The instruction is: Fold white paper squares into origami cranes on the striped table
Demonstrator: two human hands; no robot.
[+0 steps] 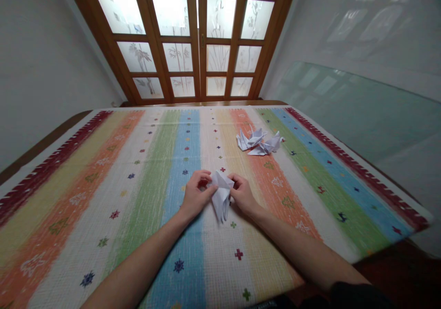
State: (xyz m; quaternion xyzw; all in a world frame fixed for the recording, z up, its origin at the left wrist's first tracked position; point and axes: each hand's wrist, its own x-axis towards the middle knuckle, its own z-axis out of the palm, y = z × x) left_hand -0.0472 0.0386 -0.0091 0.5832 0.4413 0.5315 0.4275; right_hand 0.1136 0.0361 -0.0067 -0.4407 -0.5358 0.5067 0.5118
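Note:
A white sheet of folded paper (221, 193) is held up between my two hands near the middle of the table. Its narrow points hang down toward me and its upper part spreads out wider. My left hand (199, 190) pinches the paper's left edge, with the thumb lying on its face. On the opposite edge, my right hand (242, 191) grips the paper between thumb and curled fingers. Beyond my right hand, several folded white paper cranes (264, 144) sit close together on the cloth.
A striped tablecloth (144, 198) with small printed figures covers the table. Wooden doors with frosted panes (171, 14) stand past the far edge. A greenish glass panel (344, 111) lies along the right wall.

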